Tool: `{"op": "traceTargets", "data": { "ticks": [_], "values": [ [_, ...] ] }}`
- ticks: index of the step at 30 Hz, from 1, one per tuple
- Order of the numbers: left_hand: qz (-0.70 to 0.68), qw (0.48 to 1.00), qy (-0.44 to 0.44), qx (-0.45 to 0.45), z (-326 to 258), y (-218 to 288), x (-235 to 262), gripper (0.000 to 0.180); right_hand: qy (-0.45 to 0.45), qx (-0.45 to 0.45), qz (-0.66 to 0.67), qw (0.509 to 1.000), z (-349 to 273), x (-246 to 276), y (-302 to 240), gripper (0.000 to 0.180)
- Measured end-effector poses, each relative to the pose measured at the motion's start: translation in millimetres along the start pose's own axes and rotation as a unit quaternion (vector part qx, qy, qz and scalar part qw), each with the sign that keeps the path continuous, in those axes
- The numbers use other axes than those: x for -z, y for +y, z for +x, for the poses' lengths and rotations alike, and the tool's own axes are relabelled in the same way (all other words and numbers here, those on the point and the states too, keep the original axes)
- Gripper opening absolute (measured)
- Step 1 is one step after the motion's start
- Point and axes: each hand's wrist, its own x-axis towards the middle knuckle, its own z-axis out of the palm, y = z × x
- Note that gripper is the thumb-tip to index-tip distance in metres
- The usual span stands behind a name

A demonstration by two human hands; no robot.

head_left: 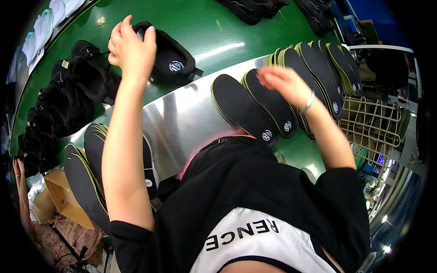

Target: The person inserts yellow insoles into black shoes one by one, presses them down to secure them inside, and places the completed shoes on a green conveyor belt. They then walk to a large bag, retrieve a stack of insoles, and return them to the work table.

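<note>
Your left hand [134, 48] is lying over the left edge of a single shoe [170, 57] on the table [214, 32], perhaps touching it. A shoe row [66, 102] is extending leftward. Before you, a metal plate [175, 120] is running between left insoles [84, 175] and right insoles [241, 104]. Your right hand [284, 84] is overlapping the latter; a wire basket [371, 125] is standing farther right.

Open lane up the middle
There is room to pass over the metal sheet [182, 107] and green worktop [200, 29] beyond; insoles [239, 102] crowd the right, black shoes [94, 75] the left, one beside the left hand [133, 49].
</note>
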Motion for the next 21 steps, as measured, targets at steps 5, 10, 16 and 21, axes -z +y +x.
{"op": "traceTargets", "data": {
  "ticks": [5,10,16,21],
  "values": [
    [-0.479,0.825,-0.221,0.203,-105,64,8,0.06,0.173,-0.021,-0.275,0.945,-104,-28,111,0.034],
    [-0.385,0.633,-0.476,0.474,-217,48,-40,0.06,0.233,-0.109,-0.316,0.913,-123,-53,159,0.05],
    [-0.379,0.595,-0.459,0.54,-222,66,-61,0.054,0.244,-0.21,-0.11,0.94,-114,-43,188,0.073],
    [-0.376,0.622,-0.417,0.546,-237,71,-69,0.05,0.247,-0.243,-0.239,0.907,-107,-54,189,0.077]
  ]
}}
